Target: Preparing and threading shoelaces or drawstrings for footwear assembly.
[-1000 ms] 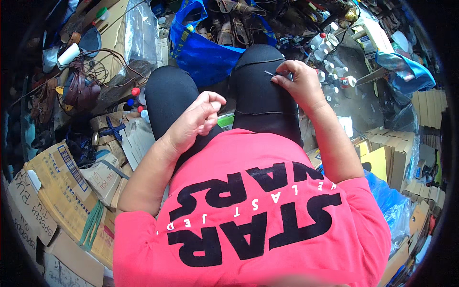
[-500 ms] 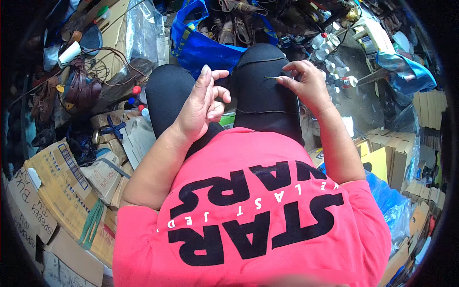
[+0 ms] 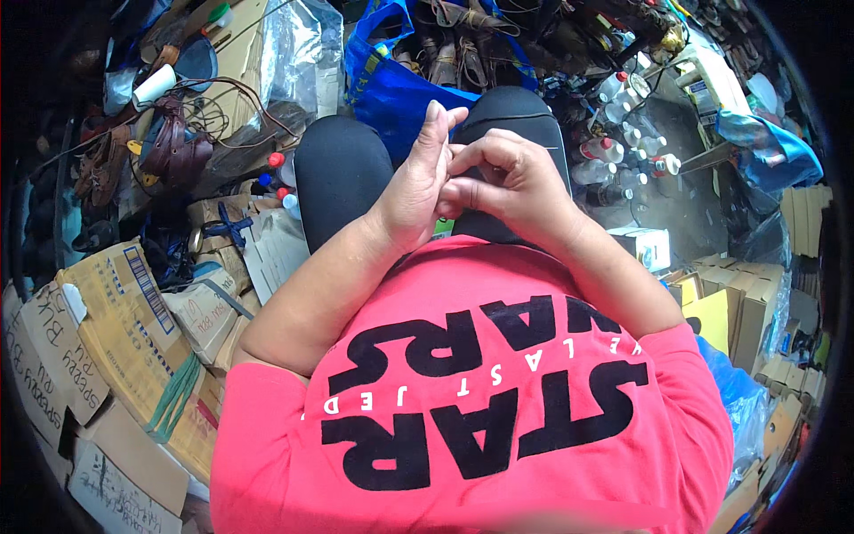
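Above my lap, my right hand [image 3: 509, 182] is closed in a pinch against the palm side of my left hand [image 3: 418, 178]. The thin needle-like stick it was pinching is mostly hidden by the fingers. A fine pale line [image 3: 544, 148] shows just beyond the right knuckles; I cannot tell whether it is the stick or a thread. My left hand is held upright, its thumb and one finger stretched and apart, the other fingers covered by the right hand. Under both hands are my black-covered knees [image 3: 342, 169], with a dark cord [image 3: 507, 118] across the right one.
A blue bag [image 3: 400, 98] with brown shoes [image 3: 445, 62] stands beyond my knees. Several plastic bottles [image 3: 600, 149] are on the floor to the right. Leather pieces [image 3: 169, 147] and cords lie at the far left. Cardboard boxes [image 3: 124, 311] crowd the left, and more cartons [image 3: 734, 294] the right.
My right hand has moved left from over the right knee to meet my left hand. The left hand has shifted slightly right and up. The stick has gone mostly out of sight.
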The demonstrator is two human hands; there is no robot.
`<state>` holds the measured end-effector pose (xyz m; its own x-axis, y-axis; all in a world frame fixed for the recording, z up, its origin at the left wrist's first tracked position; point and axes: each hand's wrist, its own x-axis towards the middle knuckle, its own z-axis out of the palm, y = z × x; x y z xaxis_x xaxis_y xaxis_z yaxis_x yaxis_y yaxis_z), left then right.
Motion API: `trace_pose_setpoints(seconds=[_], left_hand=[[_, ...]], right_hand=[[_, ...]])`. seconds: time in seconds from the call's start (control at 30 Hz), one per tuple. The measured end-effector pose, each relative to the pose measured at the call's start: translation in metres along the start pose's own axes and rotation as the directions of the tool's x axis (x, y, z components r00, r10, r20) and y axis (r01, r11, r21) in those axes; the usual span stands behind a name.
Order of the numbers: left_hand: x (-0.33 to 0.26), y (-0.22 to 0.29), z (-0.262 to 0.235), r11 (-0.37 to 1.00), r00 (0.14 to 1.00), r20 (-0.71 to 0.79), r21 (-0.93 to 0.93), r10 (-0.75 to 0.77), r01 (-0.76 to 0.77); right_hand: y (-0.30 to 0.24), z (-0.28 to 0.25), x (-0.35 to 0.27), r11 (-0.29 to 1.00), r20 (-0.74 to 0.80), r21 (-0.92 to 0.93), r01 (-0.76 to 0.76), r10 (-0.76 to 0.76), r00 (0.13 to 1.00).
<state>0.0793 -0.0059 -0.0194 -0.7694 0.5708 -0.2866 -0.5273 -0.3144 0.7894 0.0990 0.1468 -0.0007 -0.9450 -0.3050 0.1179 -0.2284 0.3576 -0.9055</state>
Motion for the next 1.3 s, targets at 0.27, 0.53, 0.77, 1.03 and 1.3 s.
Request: trace_pose_setpoints(seconds=[0.27, 0.53, 0.77, 1.03, 1.3], left_hand=[[-0.008, -0.005, -0.016, 0.998, 0.989, 0.139, -0.041, -0.038, 0.044], [-0.021, 0.001, -0.019, 0.980, 0.997, -0.080, 0.199, -0.002, 0.018], [-0.022, -0.001, -0.030, 0.998, 0.995, -0.087, -0.033, 0.047, -0.050], [-0.024, -0.002, -0.026, 0.991, 0.990, -0.056, 0.046, 0.130, -0.127], [-0.026, -0.003, -0.014, 0.962, 0.963, -0.136, 0.174, 0.234, -0.209]], right_hand=[[0.015, -0.011, 0.001, 0.810, -0.042, 0.574, -0.123, 0.179, 0.983], [0.022, -0.033, 0.010, 0.824, -0.092, 0.521, -0.224, 0.315, 0.945], [0.018, -0.032, 0.006, 0.923, -0.195, 0.378, -0.070, 0.153, 0.969], [0.017, -0.010, 0.008, 0.725, -0.176, 0.687, 0.040, 0.113, 0.978], [0.015, 0.011, 0.011, 0.698, -0.161, 0.708, 0.108, 0.011, 0.987]])
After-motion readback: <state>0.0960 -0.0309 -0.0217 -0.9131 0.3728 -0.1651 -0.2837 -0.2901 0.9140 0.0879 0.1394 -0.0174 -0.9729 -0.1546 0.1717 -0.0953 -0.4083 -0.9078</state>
